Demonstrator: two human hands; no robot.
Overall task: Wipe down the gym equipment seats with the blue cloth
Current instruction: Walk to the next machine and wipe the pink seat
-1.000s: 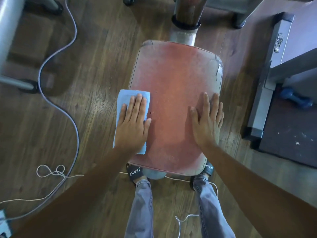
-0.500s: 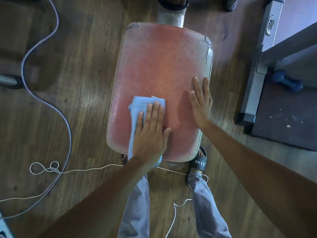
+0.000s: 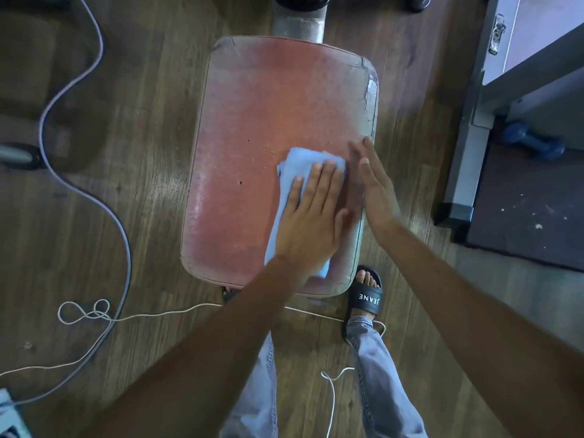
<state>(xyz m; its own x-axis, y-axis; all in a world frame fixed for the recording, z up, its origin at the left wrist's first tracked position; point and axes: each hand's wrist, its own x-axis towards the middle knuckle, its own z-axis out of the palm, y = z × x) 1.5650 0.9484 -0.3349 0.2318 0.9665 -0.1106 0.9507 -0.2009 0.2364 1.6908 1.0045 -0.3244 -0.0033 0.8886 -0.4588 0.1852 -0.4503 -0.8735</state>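
Head: blue cloth under left-hand fingers, seemingly flat.

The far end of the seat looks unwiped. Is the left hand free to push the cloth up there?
Probably yes. The left hand lies flat on the blue cloth, and the red seat beyond is bare. The right hand sits along the right edge, out of that path.

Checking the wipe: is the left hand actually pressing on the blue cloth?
Touching. The head view shows the left hand lying flat on the blue cloth, fingers spread over it.
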